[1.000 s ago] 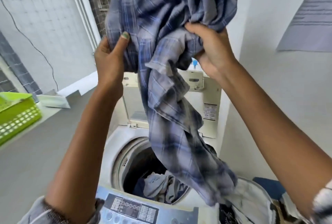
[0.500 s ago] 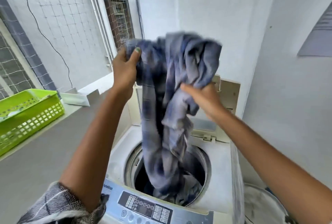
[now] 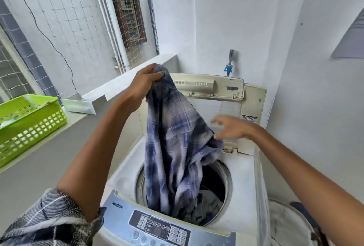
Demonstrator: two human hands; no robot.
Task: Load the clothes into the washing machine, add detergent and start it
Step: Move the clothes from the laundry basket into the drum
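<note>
Left hand (image 3: 144, 80): gripping the top of the plaid shirt, holding it up above the drum.
Right hand (image 3: 231, 128): hovering released beside the shirt, fingers spread and blurred, holding nothing.
Washing machine (image 3: 239, 188): standing with its lid (image 3: 208, 86) raised upright at the back.
Plaid shirt (image 3: 177, 147): hanging from the left hand, its lower end trailing into the drum onto other clothes (image 3: 208, 206).
Green basket (image 3: 29, 123): sitting on the ledge at left.

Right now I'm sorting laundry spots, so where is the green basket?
In the head view the green basket sits at the far left on the grey ledge, left of the washing machine and beside a white tray.
</note>
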